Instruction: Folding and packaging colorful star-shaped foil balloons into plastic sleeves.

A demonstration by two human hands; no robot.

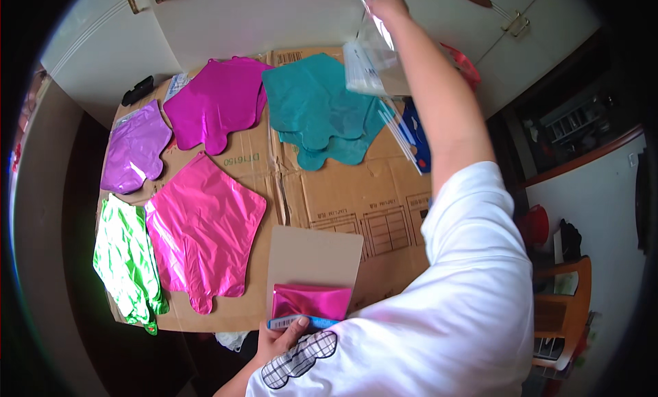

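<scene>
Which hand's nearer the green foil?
Left. Left hand is at the near side, right of the green foil; right hand is far beyond it, farther right.

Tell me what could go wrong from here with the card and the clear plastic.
The left hand grips the card by its near edge, so the folded pink foil might slide off if it tips. The right hand holds clear plastic by the plastic stack, so neighbouring pieces could drag loose.

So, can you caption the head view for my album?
Left hand holding card, right hand gripping clear plastic, colourful foil shapes spread over cardboard.
</scene>
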